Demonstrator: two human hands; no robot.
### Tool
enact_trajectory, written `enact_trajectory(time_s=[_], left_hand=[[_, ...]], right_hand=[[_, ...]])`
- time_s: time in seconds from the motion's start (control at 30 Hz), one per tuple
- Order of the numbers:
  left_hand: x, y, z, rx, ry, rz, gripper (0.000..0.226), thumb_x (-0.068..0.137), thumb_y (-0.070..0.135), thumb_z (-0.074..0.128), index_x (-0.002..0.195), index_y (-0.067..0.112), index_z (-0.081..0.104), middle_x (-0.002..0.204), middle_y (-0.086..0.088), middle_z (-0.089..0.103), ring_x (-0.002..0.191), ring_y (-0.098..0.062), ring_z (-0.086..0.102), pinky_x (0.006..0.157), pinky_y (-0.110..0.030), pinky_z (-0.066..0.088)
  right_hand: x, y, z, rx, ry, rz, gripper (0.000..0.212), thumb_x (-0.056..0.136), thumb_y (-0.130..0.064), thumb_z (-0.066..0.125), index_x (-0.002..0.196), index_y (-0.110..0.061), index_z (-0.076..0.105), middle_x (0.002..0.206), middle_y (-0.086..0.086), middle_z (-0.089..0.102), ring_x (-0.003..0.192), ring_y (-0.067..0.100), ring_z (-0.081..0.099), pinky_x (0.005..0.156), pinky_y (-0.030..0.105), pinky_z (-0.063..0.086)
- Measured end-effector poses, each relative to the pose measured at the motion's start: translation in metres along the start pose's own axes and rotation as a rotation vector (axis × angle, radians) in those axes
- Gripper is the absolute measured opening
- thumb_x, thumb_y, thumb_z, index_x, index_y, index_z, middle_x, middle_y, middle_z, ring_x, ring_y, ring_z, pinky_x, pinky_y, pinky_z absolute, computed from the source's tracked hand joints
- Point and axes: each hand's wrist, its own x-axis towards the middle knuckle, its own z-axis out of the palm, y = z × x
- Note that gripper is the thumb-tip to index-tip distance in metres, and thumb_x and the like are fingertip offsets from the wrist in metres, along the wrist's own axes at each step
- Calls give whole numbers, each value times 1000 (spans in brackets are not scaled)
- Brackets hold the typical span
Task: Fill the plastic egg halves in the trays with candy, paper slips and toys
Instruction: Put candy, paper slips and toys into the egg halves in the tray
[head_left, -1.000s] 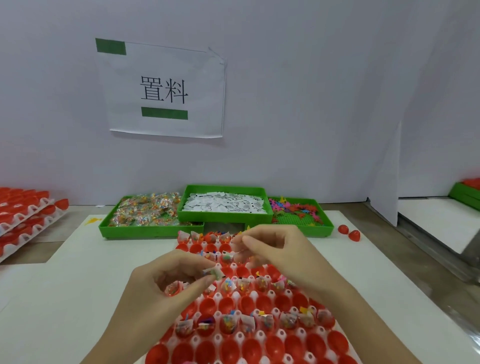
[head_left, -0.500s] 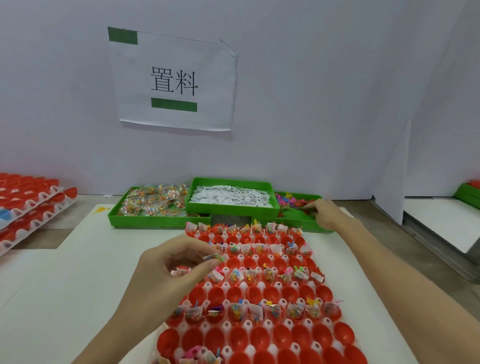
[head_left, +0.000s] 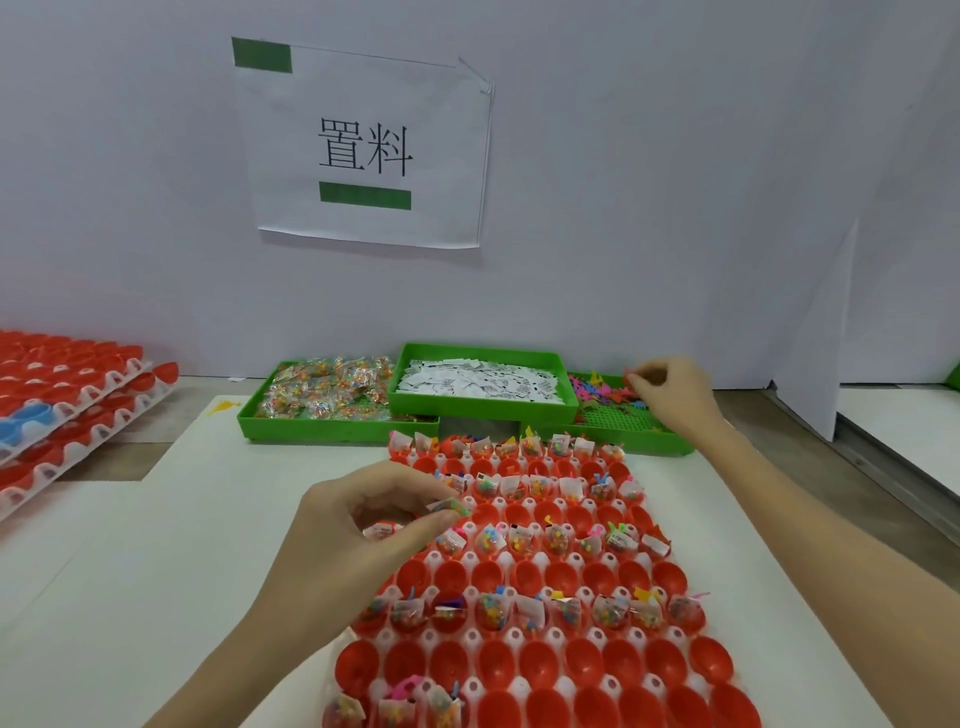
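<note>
Red egg halves (head_left: 522, 577) sit in rows in a white tray (head_left: 576, 559) on the pale surface (head_left: 156, 561) in front of the person. Some rows hold a candy packet, a paper slip and a small toy in each cup, and the rows between them are bare red cups. The left hand (head_left: 358, 535) hovers over the tray's left side, its thumb and fingers (head_left: 415, 486) pinching a small wrapped packet (head_left: 450, 505) with a bit of green showing, just above the cups. The right hand (head_left: 667, 389) reaches to the far right, over the green tray of toys (head_left: 613, 400), fingers (head_left: 641, 375) bunched together around something small and reddish; what it is cannot be made out.

3 green trays line the back wall. The left one (head_left: 249, 423) is heaped with clear candy packets (head_left: 327, 387), the middle one (head_left: 478, 410) holds white paper slips (head_left: 478, 382) and sits a little higher, overlapping its neighbours, and the right one carries the coloured toys. At the left edge, stacked white trays of red halves (head_left: 72, 384) rest with a few blue halves (head_left: 26, 421) among them. A paper sign (head_left: 363, 145) with 2 green bars hangs on the wall above.
</note>
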Motion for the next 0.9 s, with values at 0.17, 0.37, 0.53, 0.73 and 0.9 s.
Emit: enact_trajectory(time_s=[0.17, 0.37, 0.53, 0.73, 0.9], left_hand=[[-3, 4, 5, -15, -43, 0, 15, 75, 27, 86, 88, 31, 80, 85, 2, 79, 80, -18, 76, 74, -22, 60], [-5, 9, 8, -20, -95, 32, 14, 75, 22, 86, 88, 27, 82, 86, 0, 79, 82, -19, 77, 76, -22, 60], [-6, 14, 8, -38, -121, 48, 15, 77, 17, 85, 89, 25, 83, 86, -1, 78, 83, -20, 77, 77, -25, 61], [-9, 17, 11, -21, -133, 46, 17, 79, 17, 84, 93, 24, 82, 88, -1, 77, 84, -22, 76, 78, -25, 61], [-10, 19, 11, 11, -134, 14, 22, 78, 16, 88, 93, 21, 74, 87, -3, 76, 80, -23, 76, 74, -26, 61]], right_hand=[[-64, -80, -20, 287, -239, -120, 13, 94, -28, 73, 105, -24, 79, 92, -13, 77, 84, 4, 71, 81, 24, 58], [-174, -134, -22, 552, -529, -260, 7, 90, -22, 79, 97, -23, 80, 91, -6, 78, 85, 9, 75, 80, 22, 59], [-200, -131, -19, 646, -534, -209, 5, 92, -25, 76, 94, -23, 81, 87, -3, 78, 82, 14, 75, 78, 25, 59], [-204, -126, -20, 668, -551, -197, 5, 92, -29, 77, 95, -30, 80, 88, -3, 78, 83, 15, 76, 79, 23, 60], [-206, -126, -23, 697, -609, -220, 10, 87, -30, 81, 97, -29, 80, 93, -4, 79, 87, 13, 76, 81, 22, 59]])
